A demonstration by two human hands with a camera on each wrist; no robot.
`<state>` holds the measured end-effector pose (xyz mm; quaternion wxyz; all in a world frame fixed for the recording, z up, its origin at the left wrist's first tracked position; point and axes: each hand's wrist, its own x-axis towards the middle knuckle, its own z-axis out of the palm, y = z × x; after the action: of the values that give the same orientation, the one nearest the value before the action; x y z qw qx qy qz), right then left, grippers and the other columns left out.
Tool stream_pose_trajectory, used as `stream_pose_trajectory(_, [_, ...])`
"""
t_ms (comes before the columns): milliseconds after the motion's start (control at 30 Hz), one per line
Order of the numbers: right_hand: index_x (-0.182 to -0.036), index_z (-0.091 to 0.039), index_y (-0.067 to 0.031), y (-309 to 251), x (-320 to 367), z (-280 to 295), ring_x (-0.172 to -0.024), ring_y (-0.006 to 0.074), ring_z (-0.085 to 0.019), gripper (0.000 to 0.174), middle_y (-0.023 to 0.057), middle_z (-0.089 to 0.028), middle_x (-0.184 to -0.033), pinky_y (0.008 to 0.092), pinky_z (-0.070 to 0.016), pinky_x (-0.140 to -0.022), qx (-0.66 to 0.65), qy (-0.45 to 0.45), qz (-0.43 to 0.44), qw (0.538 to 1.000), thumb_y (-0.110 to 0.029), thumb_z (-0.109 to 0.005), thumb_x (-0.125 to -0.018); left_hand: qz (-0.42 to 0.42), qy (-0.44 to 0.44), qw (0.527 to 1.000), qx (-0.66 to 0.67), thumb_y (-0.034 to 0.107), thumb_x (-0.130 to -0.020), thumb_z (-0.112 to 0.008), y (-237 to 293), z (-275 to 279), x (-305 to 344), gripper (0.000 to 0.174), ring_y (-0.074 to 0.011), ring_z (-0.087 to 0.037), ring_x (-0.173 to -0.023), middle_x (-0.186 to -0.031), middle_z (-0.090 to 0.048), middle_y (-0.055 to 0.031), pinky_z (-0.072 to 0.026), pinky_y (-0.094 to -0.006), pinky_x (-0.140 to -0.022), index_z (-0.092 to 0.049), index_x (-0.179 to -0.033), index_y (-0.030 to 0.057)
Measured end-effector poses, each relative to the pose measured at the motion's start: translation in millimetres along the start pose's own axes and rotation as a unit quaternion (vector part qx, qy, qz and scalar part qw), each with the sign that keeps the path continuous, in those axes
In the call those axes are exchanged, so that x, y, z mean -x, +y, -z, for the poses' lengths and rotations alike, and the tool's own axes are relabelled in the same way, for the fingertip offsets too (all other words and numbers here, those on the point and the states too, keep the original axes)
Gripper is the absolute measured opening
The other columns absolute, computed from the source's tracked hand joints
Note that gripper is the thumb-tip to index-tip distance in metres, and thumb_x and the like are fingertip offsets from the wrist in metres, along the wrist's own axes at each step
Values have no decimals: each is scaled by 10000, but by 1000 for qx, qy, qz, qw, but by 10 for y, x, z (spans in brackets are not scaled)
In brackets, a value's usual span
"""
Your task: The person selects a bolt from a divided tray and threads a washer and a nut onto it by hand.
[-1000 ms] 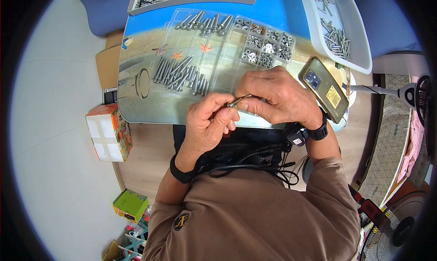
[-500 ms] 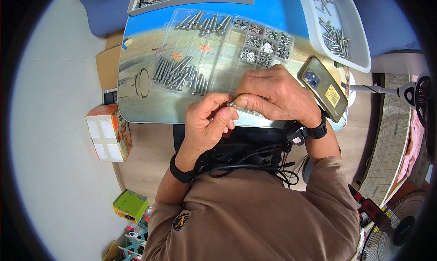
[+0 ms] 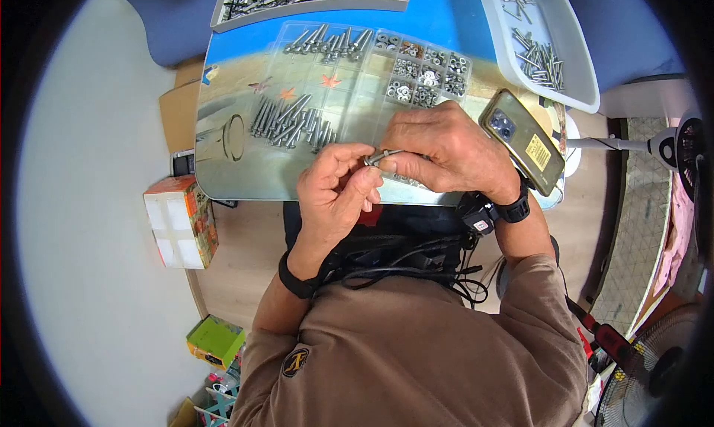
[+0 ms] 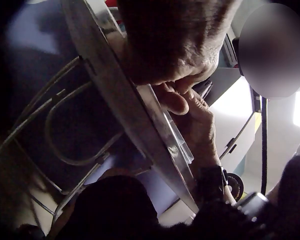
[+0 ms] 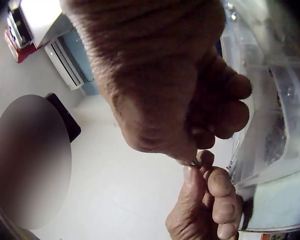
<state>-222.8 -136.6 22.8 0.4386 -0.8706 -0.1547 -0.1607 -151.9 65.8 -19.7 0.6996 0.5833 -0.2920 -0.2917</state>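
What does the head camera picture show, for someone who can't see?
A left hand and a right hand pinch one bolt between them, above a clear organizer box of bolts and washers. A phone sits by the right wrist; a grey tray and a white tray of bolts stand behind.

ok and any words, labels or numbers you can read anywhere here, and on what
No text reads clearly.
Yellow sticker on the phone: print too small to read.
Badge on the brown shirt: a mark like "X", blurred.
Orange-and-white box, green box: print too blurred.
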Motion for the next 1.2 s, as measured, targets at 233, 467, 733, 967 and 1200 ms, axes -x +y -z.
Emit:
stream_pose_trajectory(233, [-883, -675, -33, -58, -11, 62, -610, 299, -620, 198, 112, -620, -724, 388, -475, -535, 19, -36, -24, 999, -206, -757, -830, -24, -3, 1000, 12, 68, -993, -594, -65, 12, -5, 161, -122, -628, -603, -821, -684, -134, -491, -231, -503, -567, -1113, -36])
stream_pose_trajectory(467, [-983, -670, -18, -44, -3, 24, -670, 301, -653, 232, 121, -659, -818, 376, -501, -572, 3, -35, -34, 999, -139, -760, -808, -11, 21, 998, 52, 59, -979, -616, -45, -28, -4, 129, -85, -625, -611, -815, -702, -130, -500, -209, -508, -585, -1063, -35])
stream_pose_trajectory(733, [-956, -665, -21, -32, -25, -11, -714, 310, -654, 124, 111, -655, -817, 391, -509, -622, 25, -22, -17, 999, -111, -690, -875, 6, -11, 999, 32, 66, -986, -599, -84, 32, 0, 146, -137, -655, -629, -841, -706, -171, -529, -240, -514, -568, -1097, -24])
stream_pose_trajectory(967, [-938, -662, -32, -25, -28, -2, -708, 304, -648, 146, 96, -654, -815, 387, -504, -609, 54, -34, -17, 998, -176, -675, -912, -6, -1, 1000, 3, 79, -987, -603, -75, -6, -14, 110, -69, -630, -608, -812, -720, -86, -510, -215, -524, -612, -1032, -21])
stream_pose_trajectory(1200, [-918, -676, -33, -45, -48, 21, -684, 295, -652, 173, 93, -662, -813, 372, -502, -596, 74, -45, -12, 996, -200, -713, -886, -60, -10, 997, -50, 90, -1013, -554, -112, -7, -16, 132, -92, -641, -610, -814, -706, -117, -512, -215, -502, -599, -1051, -28])
